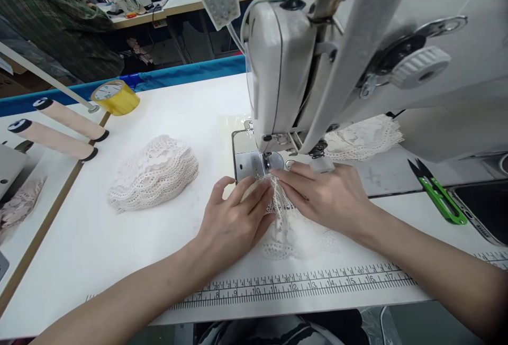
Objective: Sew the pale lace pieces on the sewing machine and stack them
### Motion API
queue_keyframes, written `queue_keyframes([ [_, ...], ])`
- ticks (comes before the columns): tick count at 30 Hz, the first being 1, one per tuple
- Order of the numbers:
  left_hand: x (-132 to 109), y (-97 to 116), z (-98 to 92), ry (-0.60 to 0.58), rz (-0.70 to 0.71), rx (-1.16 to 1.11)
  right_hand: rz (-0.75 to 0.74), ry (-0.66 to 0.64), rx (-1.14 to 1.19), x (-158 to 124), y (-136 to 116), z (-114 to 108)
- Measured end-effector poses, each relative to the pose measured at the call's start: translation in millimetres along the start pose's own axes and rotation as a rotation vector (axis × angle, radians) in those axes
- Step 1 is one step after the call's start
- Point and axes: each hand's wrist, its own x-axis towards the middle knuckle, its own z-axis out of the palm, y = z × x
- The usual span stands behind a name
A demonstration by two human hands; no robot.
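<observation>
While flat under both hands (pixel 278 205), scalloped openwork lace (pixel 291 236).

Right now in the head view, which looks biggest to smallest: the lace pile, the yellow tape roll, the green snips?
1. lace pile
2. green snips
3. yellow tape roll
The last two look close; the tape lies farther away, so unsure.

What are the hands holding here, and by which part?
Both the left hand and right hand press a white lace fabric piece flat by its top edge, near the needle; neither grips it.

Head view, looking down (close) at table (pixel 119 239).
</observation>
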Motion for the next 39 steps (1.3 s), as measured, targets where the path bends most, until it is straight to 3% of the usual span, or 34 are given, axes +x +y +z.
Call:
queue_keyframes([
  [14,0.0,-0.3,2.3,0.007,-0.006,-0.030,-0.059,-0.134,-0.001,4.8,-8.0,8.7],
  [20,0.1,-0.1,3.7,0.009,-0.008,-0.024,-0.078,-0.070,0.073,3.1,-6.6,8.9],
  [23,-0.4,0.2,4.3,0.003,-0.013,-0.030,0.041,-0.028,0.134,1.4,-2.2,6.9],
  [28,-0.6,0.5,3.7,-0.014,-0.021,-0.029,0.332,-0.081,0.383,8.2,2.7,10.4],
  [34,0.4,0.3,5.1,-0.002,-0.022,-0.038,0.325,-0.017,0.606,21.1,3.1,25.4],
  [39,-0.7,-0.3,6.4,0.023,-0.012,-0.007,0.346,-0.071,0.815,23.6,2.1,24.6],
])
